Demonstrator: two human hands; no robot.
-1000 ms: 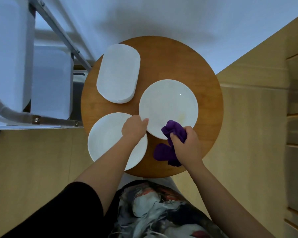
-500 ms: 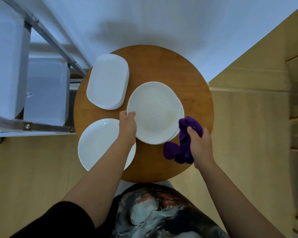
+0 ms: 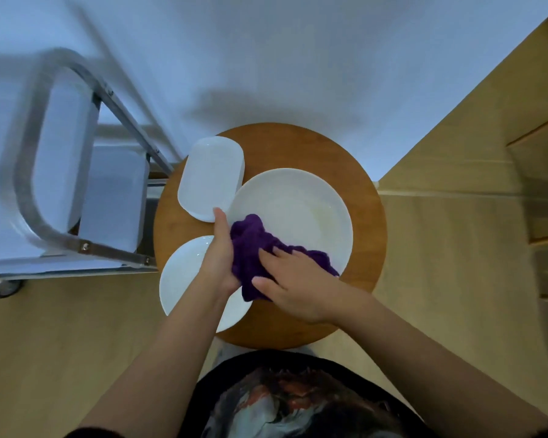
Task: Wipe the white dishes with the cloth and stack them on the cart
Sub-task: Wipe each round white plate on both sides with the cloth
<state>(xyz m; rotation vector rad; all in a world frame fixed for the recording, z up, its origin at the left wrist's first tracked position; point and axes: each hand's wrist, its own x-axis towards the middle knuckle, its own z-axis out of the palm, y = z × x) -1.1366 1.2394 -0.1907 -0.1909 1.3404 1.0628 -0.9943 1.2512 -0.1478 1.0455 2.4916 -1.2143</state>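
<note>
Round wooden table [image 3: 366, 216] w/ 3 dishes: right hand [image 3: 293, 284] is pressing purple cloth [image 3: 253, 245] flat-fingered on big plate [image 3: 301, 210]; left hand [image 3: 220, 260] is gripping its rim. Oval dish [image 3: 211, 178] beyond, second plate [image 3: 187, 276] under left wrist. Nothing visibly stacked on cart [image 3: 86, 248] left of hands yet.

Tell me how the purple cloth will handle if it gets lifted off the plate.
The purple cloth is bunched in folds under the right hand, so it will likely droop, floppy and light. It should grip easily, and it won't roll or break.

Crumpled purple cloth [image 3: 253, 248] lies on the larger round white plate [image 3: 301, 213], oblong dish [image 3: 211, 178] beside it
</note>
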